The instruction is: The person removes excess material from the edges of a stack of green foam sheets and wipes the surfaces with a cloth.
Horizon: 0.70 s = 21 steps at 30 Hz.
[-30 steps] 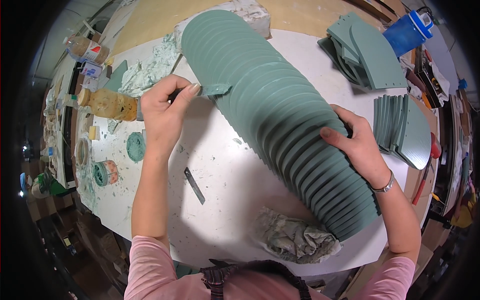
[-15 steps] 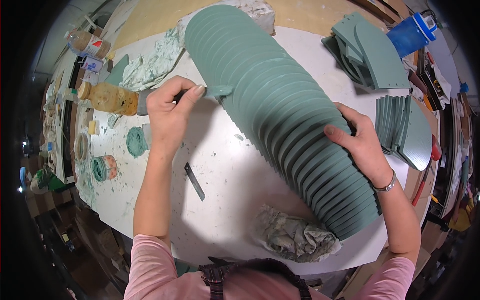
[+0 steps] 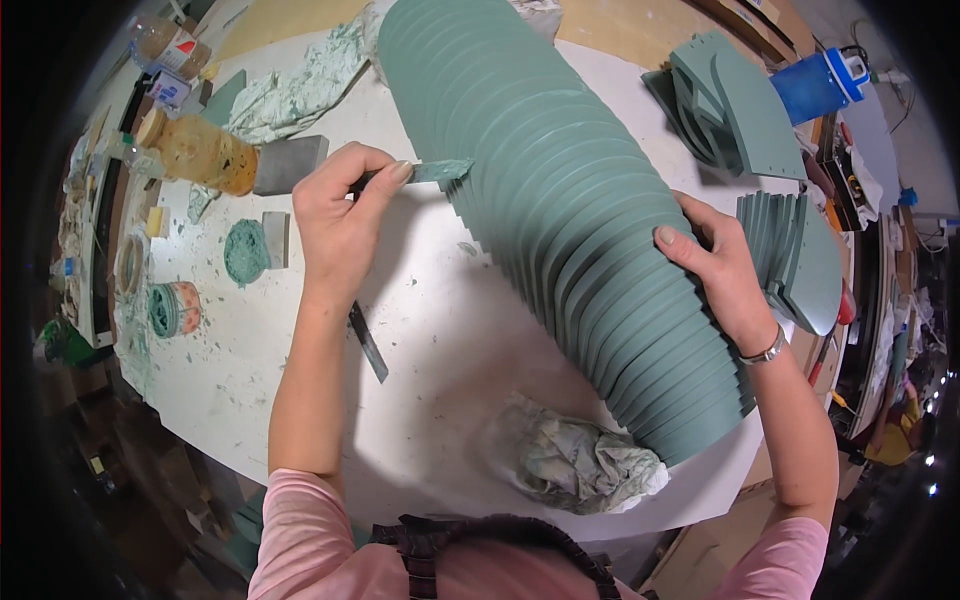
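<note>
Across the table slants a long green form [image 3: 560, 190] built of many thin stepped layers, like a curved stack of plates. My left hand [image 3: 345, 205] is closed on a narrow flat putty spatula [image 3: 440, 171], its blade coated with green paste. The blade's end meets the form's left side, at the layer edges. My right hand [image 3: 715, 262] wraps the form's right side, thumb on top and fingers partly hidden beyond the edge. On the table by my left forearm lies a dark metal strip [image 3: 369, 345].
A crumpled, stained cloth [image 3: 580, 462] lies at the form's near end. Left stand a jar of green paste [image 3: 172, 309], a paste patch [image 3: 246, 252], a grey block [image 3: 290, 166] and an amber bottle [image 3: 205, 150]. Green plates [image 3: 735, 105] and a blue jug [image 3: 815, 85] sit right.
The whole view has shifted, so table items at the left appear farther left. Beside my left hand, the grey block now shows more fully. Both hands keep their holds.
</note>
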Each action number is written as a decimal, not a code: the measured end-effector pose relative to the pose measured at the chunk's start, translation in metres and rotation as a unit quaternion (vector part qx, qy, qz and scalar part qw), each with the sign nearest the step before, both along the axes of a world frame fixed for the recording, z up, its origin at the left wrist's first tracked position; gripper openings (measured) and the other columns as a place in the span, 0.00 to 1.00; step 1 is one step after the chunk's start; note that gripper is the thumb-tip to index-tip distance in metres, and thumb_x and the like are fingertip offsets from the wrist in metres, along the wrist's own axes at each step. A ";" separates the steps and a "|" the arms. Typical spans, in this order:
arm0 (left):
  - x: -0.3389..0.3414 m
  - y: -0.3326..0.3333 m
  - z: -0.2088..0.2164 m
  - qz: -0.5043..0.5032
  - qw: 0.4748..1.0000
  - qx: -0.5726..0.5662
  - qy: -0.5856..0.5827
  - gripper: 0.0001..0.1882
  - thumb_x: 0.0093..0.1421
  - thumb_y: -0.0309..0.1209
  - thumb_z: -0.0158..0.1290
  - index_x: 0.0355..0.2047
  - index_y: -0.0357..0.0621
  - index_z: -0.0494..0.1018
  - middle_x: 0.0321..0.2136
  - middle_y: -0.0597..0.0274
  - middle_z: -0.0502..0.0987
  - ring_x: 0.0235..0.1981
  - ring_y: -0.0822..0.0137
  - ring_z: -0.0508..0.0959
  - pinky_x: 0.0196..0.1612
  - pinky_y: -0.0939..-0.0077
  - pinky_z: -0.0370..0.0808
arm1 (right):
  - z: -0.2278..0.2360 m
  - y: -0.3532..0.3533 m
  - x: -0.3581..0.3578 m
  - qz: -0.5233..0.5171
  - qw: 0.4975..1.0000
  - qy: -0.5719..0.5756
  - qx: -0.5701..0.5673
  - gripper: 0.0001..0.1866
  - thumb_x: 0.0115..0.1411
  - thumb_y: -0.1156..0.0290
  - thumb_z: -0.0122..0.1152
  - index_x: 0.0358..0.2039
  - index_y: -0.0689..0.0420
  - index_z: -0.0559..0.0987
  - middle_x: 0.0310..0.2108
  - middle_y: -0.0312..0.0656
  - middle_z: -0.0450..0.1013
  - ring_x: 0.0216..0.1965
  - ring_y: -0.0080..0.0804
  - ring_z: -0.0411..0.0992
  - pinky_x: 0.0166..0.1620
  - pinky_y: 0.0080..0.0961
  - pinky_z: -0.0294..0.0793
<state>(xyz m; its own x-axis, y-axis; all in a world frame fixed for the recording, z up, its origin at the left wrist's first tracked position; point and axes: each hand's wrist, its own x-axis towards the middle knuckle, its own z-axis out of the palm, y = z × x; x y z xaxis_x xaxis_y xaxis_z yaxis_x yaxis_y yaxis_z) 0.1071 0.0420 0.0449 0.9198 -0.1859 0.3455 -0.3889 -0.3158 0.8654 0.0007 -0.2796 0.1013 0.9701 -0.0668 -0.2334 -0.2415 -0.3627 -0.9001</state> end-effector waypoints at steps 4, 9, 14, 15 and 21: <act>-0.002 0.003 -0.009 0.005 1.000 -0.018 0.021 0.07 0.61 0.24 0.60 0.28 0.34 0.75 0.23 0.72 0.70 0.26 0.80 0.64 0.30 0.84 0.60 | 0.001 0.000 0.001 0.002 1.000 0.010 0.003 0.31 0.59 0.57 0.66 0.52 0.72 0.76 0.39 0.45 0.78 0.40 0.26 0.73 0.48 0.23 0.71; -0.002 -0.001 -0.005 0.001 0.999 -0.032 -0.007 0.07 0.57 0.23 0.61 0.26 0.32 0.74 0.20 0.65 0.73 0.23 0.76 0.67 0.28 0.80 0.64 | 0.003 0.000 0.001 0.001 0.999 0.031 -0.003 0.33 0.59 0.56 0.66 0.54 0.72 0.74 0.42 0.44 0.77 0.42 0.26 0.73 0.50 0.22 0.70; -0.003 -0.002 -0.009 0.029 0.999 -0.028 -0.015 0.07 0.57 0.22 0.61 0.25 0.32 0.74 0.20 0.65 0.73 0.23 0.76 0.68 0.27 0.80 0.64 | -0.001 -0.002 0.000 -0.009 0.999 0.035 -0.002 0.34 0.59 0.56 0.67 0.55 0.73 0.74 0.42 0.45 0.77 0.43 0.27 0.73 0.51 0.22 0.70; -0.002 -0.002 -0.010 0.010 0.999 -0.031 -0.023 0.07 0.57 0.22 0.60 0.25 0.32 0.74 0.20 0.64 0.73 0.22 0.76 0.68 0.27 0.80 0.64 | 0.000 -0.002 0.000 -0.009 0.999 0.039 -0.006 0.34 0.59 0.56 0.67 0.55 0.73 0.74 0.42 0.45 0.77 0.43 0.27 0.73 0.51 0.22 0.70; -0.002 -0.001 -0.012 0.013 0.999 -0.044 -0.014 0.07 0.57 0.22 0.60 0.25 0.32 0.75 0.20 0.64 0.74 0.22 0.76 0.67 0.26 0.80 0.63 | 0.001 0.001 0.000 -0.012 0.999 0.044 -0.011 0.33 0.59 0.56 0.66 0.55 0.72 0.74 0.43 0.45 0.77 0.44 0.27 0.73 0.52 0.22 0.70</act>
<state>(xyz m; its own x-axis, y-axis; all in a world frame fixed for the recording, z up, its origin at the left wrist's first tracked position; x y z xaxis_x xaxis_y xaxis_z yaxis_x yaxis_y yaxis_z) 0.1054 0.0413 0.0326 0.9138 -0.1298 0.3848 -0.4058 -0.2501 0.8791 0.0010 -0.2785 0.1026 0.9439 -0.0961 -0.3159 -0.3283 -0.3752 -0.8669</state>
